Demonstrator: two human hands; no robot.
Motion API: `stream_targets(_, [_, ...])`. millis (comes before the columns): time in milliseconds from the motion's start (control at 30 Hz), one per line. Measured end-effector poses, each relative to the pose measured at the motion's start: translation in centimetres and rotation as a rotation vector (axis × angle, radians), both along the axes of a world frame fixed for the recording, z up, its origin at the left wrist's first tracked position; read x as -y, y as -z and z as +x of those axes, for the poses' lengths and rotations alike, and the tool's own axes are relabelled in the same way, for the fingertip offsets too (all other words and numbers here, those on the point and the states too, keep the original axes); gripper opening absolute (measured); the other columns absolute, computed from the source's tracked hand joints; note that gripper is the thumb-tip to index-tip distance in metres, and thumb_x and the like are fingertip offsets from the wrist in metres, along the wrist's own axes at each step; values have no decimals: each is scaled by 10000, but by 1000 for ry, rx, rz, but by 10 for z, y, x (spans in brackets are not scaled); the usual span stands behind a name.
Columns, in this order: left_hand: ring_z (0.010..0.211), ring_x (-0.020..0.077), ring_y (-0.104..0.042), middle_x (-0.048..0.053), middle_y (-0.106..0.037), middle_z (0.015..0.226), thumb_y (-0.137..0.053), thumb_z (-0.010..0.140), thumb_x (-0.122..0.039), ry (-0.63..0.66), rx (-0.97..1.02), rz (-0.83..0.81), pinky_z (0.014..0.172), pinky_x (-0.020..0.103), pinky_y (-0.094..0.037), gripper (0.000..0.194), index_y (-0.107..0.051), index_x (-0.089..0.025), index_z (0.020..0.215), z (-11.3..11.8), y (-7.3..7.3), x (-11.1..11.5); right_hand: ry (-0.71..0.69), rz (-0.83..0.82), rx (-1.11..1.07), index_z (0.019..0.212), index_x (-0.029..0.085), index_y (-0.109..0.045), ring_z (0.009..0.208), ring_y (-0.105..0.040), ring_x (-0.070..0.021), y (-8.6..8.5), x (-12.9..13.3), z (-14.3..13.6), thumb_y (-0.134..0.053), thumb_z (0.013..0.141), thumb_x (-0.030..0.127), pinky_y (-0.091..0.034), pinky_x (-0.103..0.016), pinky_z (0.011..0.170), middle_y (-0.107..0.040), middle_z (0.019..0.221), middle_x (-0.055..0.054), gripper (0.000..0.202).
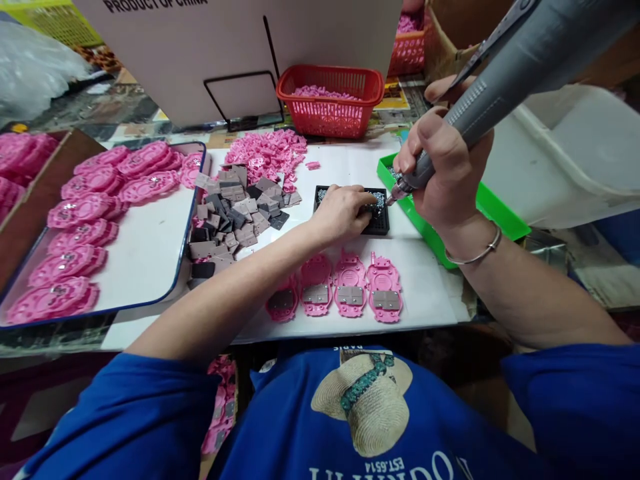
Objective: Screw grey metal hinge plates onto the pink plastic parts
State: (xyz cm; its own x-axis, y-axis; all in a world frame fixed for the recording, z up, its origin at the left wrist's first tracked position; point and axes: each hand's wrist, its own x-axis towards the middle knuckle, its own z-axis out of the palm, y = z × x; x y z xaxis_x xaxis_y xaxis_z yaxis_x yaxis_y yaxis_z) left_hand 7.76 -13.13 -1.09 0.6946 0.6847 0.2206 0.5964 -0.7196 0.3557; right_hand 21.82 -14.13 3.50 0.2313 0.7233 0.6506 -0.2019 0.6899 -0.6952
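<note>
My right hand (447,157) is wrapped around a grey electric screwdriver (480,110), its tip slanting down to the left beside a black tray (377,225) of small screws (381,199). Over that tray lies my left hand (345,210), fingers bent down among the screws; whether it pinches one is hidden. Nearer to me, several pink plastic shells (384,270) stand in a row, each with a grey or dark plate (386,300) set in its lower half. My left forearm partly covers the leftmost shell.
Left of the hands are loose grey plates (245,233), a heap of small pink parts (267,153) and a blue-rimmed white tray (150,267) with pink shells. A red basket (330,120) stands behind; a green tray (500,213) and translucent bin (580,153) are at right.
</note>
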Motion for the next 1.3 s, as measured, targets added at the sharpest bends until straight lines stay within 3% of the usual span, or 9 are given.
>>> stream_targets(67, [902,209,-618,74,-673,1015,-605,805,-165,-10,44,-27,838,329,-431,424,-666,-178,1224,-1,1,0,13,10,-6,821,260,-551,366,-351,-67,0,0,-1,-796,654,454,-333,-253,371,-428,522,82,354])
stream_targets(133, [876,190,-616,50,-665,988,-659,800,-205,20,112,-80,828,308,-437,439,-660,-198,1238,-3,1,0,19,12,-23,827,260,-560,365,-338,-64,0,0,-2,-792,651,448,-322,-251,367,-427,522,81,347])
stream_targets(333, [754,138,-591,19,-653,800,-685,838,-215,95,266,-165,722,245,-417,122,-761,-157,914,-3,2,-1,54,-11,-9,905,268,-551,386,-327,-63,1,0,-4,-777,651,499,-296,-256,368,-436,568,74,411])
stream_targets(600, [692,125,-561,3,-654,728,-714,817,-200,46,296,-215,685,239,-400,68,-733,-143,786,-3,2,0,81,-12,7,818,270,-512,385,-310,-70,-2,2,-6,-770,643,597,-297,-258,369,-397,525,73,451])
stream_targets(933, [665,107,-556,0,-645,723,-741,777,-182,68,513,-258,662,230,-407,58,-736,-127,759,-5,4,7,10,-4,-57,744,246,-470,382,-379,-61,-8,12,-6,-793,641,397,-339,-243,378,-422,561,81,371])
stream_targets(1067, [674,111,-572,9,-662,732,-732,794,-212,67,599,-327,650,228,-422,82,-746,-132,779,-10,2,21,21,18,-61,717,241,-484,375,-368,-60,-15,22,-7,-774,658,386,-351,-237,371,-405,537,77,330])
stream_targets(1300, [738,116,-635,28,-714,797,-717,831,-213,99,655,-413,715,233,-476,82,-752,-140,820,-22,-3,64,-78,-8,-85,757,232,-531,373,-371,-63,-25,62,-18,-747,698,319,-331,-245,364,-425,544,76,240])
